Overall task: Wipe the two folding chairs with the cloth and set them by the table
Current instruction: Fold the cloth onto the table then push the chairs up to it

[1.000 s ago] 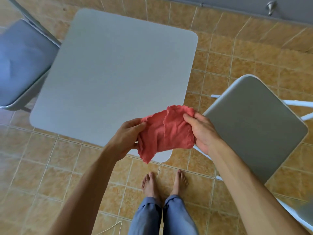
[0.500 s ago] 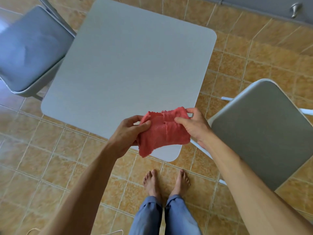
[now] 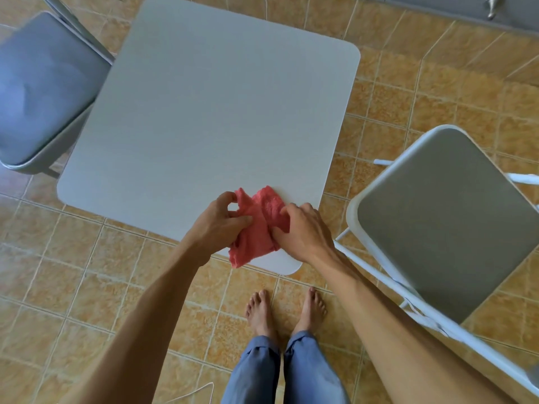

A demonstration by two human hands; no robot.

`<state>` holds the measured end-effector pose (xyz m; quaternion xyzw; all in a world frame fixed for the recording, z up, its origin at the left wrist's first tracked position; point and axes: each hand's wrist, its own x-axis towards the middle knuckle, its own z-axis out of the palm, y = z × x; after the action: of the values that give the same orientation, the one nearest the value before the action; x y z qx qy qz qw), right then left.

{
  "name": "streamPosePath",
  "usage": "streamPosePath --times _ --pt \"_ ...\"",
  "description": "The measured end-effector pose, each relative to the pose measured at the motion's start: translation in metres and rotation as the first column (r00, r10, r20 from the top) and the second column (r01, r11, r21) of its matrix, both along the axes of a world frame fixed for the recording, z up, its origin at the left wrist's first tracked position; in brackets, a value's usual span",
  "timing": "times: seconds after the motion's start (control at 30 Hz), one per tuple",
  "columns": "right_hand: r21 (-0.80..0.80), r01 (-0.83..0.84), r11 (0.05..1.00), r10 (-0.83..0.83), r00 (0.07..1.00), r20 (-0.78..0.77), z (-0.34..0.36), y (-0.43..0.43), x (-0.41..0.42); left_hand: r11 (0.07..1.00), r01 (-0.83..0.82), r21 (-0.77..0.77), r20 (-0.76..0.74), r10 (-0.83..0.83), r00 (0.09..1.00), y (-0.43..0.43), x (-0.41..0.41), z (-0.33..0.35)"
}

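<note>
A red cloth [image 3: 258, 228] is bunched between both hands over the near right corner of the square grey table [image 3: 210, 112]. My left hand [image 3: 220, 225] pinches its left side with thumb and fingers. My right hand [image 3: 303, 228] grips its right side with curled fingers. One folding chair with a padded blue-grey seat [image 3: 40, 91] stands at the table's left side. A second folding chair [image 3: 443, 217], with a grey seat on a white frame, stands to the right of the table, next to my right arm.
The floor [image 3: 423, 91] is orange-brown tile. My bare feet [image 3: 285, 310] stand just below the table's near edge. A grey wall base with a metal knob [image 3: 493, 7] runs along the top right. A thin white cord [image 3: 192, 392] lies on the floor at bottom centre.
Both hands have drawn closer together and lowered toward the table corner, folding the cloth into a smaller bunch. The view has shifted, so table and chairs sit lower and to the right.
</note>
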<state>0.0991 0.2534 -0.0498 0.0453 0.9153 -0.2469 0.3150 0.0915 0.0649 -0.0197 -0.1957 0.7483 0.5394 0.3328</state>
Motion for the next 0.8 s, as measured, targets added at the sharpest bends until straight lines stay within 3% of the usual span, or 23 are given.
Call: streamPosePath --times 0.13,0.2,0.27,0.43,0.6,0.67,0.8 --pt "-0.059 -0.151 0.987 0.149 0.988 -0.037 -0.002 -0.007 0.014 0.942 0.038 -0.334 0.003 -0.039 0.999 -0.025 0.000 -0.020" --pt "0.018 -0.270 0.963 0.270 0.958 -0.095 -0.009 -0.015 0.026 0.903 -0.009 -0.430 -0.028 -0.003 1.000 -0.030 0.003 -0.026" --pt "0.099 -0.267 0.959 0.281 0.943 -0.178 -0.019 -0.022 0.035 0.882 -0.087 -0.464 -0.090 0.051 0.995 -0.028 0.005 -0.029" --pt "0.066 -0.030 0.997 0.053 0.923 -0.380 -0.031 -0.026 0.028 0.897 -0.079 -0.435 -0.201 -0.011 0.980 -0.033 -0.008 -0.034" --pt "-0.187 0.201 0.962 -0.251 0.920 -0.302 -0.023 0.006 0.019 0.884 0.086 -0.460 -0.270 -0.231 0.935 -0.035 -0.039 -0.028" --pt "-0.207 0.277 0.938 -0.328 0.902 -0.282 -0.020 0.018 0.025 0.868 0.148 -0.474 -0.309 -0.322 0.895 -0.029 -0.052 -0.025" --pt "-0.287 0.365 0.885 -0.424 0.889 -0.174 -0.009 0.019 0.040 0.754 0.065 -0.654 -0.380 -0.401 0.834 -0.013 -0.062 -0.025"
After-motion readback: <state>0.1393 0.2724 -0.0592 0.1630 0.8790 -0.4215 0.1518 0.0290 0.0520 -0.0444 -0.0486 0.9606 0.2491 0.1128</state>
